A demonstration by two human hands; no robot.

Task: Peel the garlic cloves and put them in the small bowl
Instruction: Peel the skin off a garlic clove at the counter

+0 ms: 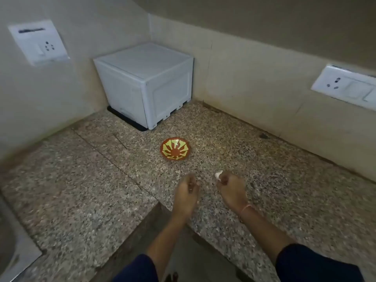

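A small orange bowl point(175, 149) with a yellow sun pattern sits on the speckled granite counter point(81, 176), nothing visible inside it. My right hand point(230, 187) hovers just in front of the bowl and pinches a white garlic clove point(218, 175) at its fingertips. My left hand point(188, 192) is beside it, to the left, fingers curled; the motion blur hides whether anything lies between them. Both hands are about a hand's width short of the bowl.
A white box-like appliance point(146, 82) stands in the back corner behind the bowl. Wall sockets are at the left point(38, 42) and right point(345, 86). A steel sink edge point(12, 251) shows at the lower left. The counter's inner corner edge runs below my wrists.
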